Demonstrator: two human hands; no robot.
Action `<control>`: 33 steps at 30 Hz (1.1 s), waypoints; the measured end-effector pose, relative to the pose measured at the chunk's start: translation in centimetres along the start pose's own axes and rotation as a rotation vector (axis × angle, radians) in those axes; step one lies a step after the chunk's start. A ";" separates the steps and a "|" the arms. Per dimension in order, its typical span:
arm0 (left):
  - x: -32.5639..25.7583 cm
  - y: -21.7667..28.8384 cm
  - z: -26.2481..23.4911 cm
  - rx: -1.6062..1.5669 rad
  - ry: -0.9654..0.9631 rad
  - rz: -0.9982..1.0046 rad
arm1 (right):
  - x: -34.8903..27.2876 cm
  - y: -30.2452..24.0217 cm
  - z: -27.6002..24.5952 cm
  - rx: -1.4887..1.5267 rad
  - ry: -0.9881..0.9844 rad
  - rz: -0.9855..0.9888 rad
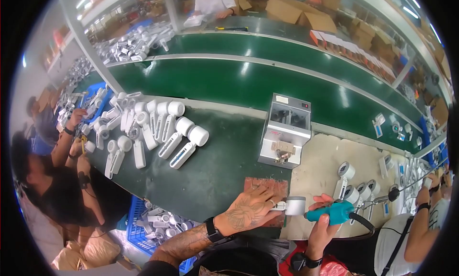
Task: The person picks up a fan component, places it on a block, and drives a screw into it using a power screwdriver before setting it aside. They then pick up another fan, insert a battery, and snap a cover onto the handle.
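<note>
My left hand [251, 209] lies over the handle of a white handheld device with a round, drum-shaped head [295, 205], gripping it on a reddish-brown pad [267, 184] at the table's front edge. Its fingers cover most of the handle. Closed around a teal electric screwdriver [334, 214] is my right hand [322, 228]. The screwdriver's nose points left at the device's head, close beside it; whether they touch I cannot tell. A black cord runs from the tool's rear.
A grey metal machine [285, 132] stands behind the pad. Several similar white devices [191, 144] lie at left, others [363, 192] at right. A blue basket [138, 228] holds more below. A green conveyor [215, 80] crosses behind. Co-workers sit on both sides.
</note>
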State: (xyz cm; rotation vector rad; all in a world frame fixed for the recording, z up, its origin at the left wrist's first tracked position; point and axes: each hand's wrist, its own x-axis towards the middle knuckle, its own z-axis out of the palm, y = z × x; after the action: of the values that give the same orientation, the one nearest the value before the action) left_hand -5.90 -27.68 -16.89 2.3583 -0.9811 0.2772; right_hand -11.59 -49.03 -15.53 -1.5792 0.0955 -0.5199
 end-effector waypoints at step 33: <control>-1.3 -1.7 2.3 -0.251 0.136 0.003 | 0.8 -1.2 5.5 0.362 -0.154 0.037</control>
State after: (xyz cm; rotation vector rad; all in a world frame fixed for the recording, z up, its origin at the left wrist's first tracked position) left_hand -5.72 -27.29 -20.03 2.0828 -0.8997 0.2930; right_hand -9.14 -44.13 -14.06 -1.2555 -0.0827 -0.3618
